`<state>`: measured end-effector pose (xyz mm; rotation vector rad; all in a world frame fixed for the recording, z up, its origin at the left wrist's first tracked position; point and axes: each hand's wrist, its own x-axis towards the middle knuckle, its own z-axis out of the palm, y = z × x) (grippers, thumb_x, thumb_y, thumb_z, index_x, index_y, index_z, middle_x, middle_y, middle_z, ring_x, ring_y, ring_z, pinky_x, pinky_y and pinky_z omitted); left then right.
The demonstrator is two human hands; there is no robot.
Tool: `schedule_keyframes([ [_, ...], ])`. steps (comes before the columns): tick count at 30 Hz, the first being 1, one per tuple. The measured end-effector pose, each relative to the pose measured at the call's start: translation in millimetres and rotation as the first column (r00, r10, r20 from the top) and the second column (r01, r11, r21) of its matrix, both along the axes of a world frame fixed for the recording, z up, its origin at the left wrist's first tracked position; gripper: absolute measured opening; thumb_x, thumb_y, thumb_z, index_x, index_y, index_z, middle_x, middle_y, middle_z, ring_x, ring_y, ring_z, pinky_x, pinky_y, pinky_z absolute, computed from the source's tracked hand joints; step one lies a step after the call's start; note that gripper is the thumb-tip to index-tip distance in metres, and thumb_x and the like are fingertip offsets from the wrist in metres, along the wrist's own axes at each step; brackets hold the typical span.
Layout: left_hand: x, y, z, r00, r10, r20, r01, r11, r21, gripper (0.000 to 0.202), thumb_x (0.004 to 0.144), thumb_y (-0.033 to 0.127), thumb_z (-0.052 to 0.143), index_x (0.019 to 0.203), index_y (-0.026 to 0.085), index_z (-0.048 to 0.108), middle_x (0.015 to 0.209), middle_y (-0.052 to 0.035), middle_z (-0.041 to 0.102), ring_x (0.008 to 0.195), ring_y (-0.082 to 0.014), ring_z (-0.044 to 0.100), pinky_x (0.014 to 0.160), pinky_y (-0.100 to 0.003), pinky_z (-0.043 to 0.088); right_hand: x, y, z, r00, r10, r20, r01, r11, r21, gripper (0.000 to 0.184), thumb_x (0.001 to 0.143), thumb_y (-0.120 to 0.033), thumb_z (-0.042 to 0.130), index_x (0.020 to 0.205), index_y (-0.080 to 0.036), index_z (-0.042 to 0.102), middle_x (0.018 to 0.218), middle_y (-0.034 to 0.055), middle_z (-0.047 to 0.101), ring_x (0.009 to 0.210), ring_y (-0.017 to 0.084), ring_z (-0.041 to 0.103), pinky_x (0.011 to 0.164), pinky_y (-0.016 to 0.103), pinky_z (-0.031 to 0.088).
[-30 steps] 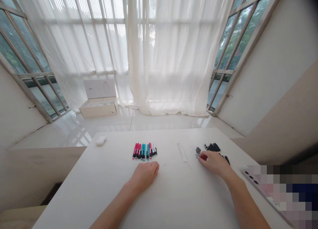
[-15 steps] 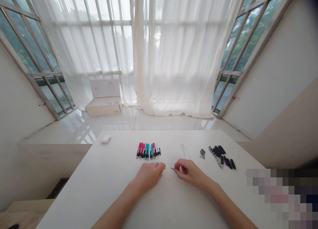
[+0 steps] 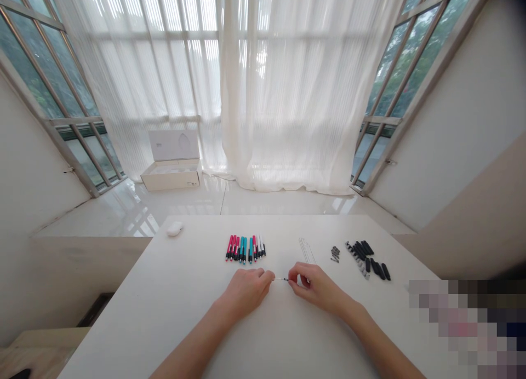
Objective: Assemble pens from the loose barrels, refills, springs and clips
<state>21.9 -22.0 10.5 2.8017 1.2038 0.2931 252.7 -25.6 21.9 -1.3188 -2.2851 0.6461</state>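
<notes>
While the left hand and right hand meet near the middle of the white tabletop, their fingers pinch opposite ends of a thin rod, which lies level between them. Colored pens lie in a row farther away on the left; more thin rods, small dark parts and black caps lie farther right.

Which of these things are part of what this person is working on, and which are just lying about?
Seemingly part of the work:
- left hand and right hand, holding a thin metal rod
- loose thin rods
- small dark parts
- black plastic pieces
- row of pink, teal and white pens

Seemingly just lying about:
- white computer mouse
- open white box
</notes>
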Motion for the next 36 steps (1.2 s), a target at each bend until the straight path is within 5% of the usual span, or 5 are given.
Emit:
schedule_keyframes([
  [18, 7.9, -4.5, -2.2, 0.999, 0.006, -0.038, -0.005, 0.999, 0.041, 0.020, 0.099, 0.030, 0.032, 0.096, 0.024, 0.051, 0.081, 0.0002, 0.060, 0.071, -0.0166, 0.060, 0.055, -0.024, 0.036, -19.1, -6.4, -6.7, 0.999, 0.046, 0.000, -0.045, 0.993, 0.108, 0.015, 0.087, -0.028, 0.050, 0.079, -0.021, 0.060, 0.072, 0.0000, 0.061, 0.060, 0.011, 0.052, 0.058, 0.023, 0.040],
  [24, 7.8, -3.9, -1.9, 1.000, 0.023, -0.001, -0.023, 0.998, 0.052, 0.020, 0.099, 0.030, 0.032, 0.097, 0.025, 0.052, 0.080, 0.0007, 0.061, 0.067, -0.0150, 0.059, 0.053, -0.024, 0.032, 28.9, 10.0, 13.2, 0.992, -0.120, -0.032, 0.123, 0.982, 0.140, 0.028, 0.089, -0.043, 0.048, 0.084, -0.022, 0.065, 0.076, 0.0024, 0.066, 0.058, 0.013, 0.052, 0.058, 0.025, 0.043],
  [26, 7.5, -4.3, -1.8, 1.000, 0.026, 0.010, -0.026, 0.998, 0.057, 0.021, 0.099, 0.029, 0.032, 0.097, 0.024, 0.051, 0.080, 0.0007, 0.061, 0.066, -0.0146, 0.058, 0.052, -0.024, 0.031, 67.0, 19.1, 16.5, 0.923, -0.382, -0.038, 0.381, 0.899, 0.215, 0.032, 0.087, -0.047, 0.047, 0.083, -0.021, 0.066, 0.075, 0.0032, 0.067, 0.058, 0.014, 0.054, 0.059, 0.027, 0.043],
  [30, 7.0, -4.2, -3.0, 1.000, 0.022, 0.022, -0.023, 0.998, 0.057, 0.020, 0.099, 0.029, 0.032, 0.096, 0.024, 0.051, 0.080, 0.0007, 0.061, 0.065, -0.0141, 0.058, 0.052, -0.023, 0.030, 146.1, 26.3, 8.7, 0.612, -0.785, 0.099, 0.751, 0.616, 0.240, 0.030, 0.078, -0.048, 0.052, 0.080, -0.023, 0.069, 0.079, 0.0045, 0.071, 0.066, 0.021, 0.061, 0.058, 0.030, 0.043],
  [36, 7.2, -4.1, -3.9, 0.999, 0.029, 0.024, -0.031, 0.997, 0.067, 0.022, 0.099, 0.030, 0.032, 0.095, 0.024, 0.053, 0.079, 0.0007, 0.061, 0.065, -0.0140, 0.058, 0.052, -0.023, 0.031, 206.0, 16.7, -16.0, 0.430, -0.869, 0.246, 0.870, 0.471, 0.144, 0.030, 0.072, -0.048, 0.055, 0.079, -0.024, 0.072, 0.081, 0.0087, 0.072, 0.068, 0.026, 0.064, 0.057, 0.033, 0.043],
])
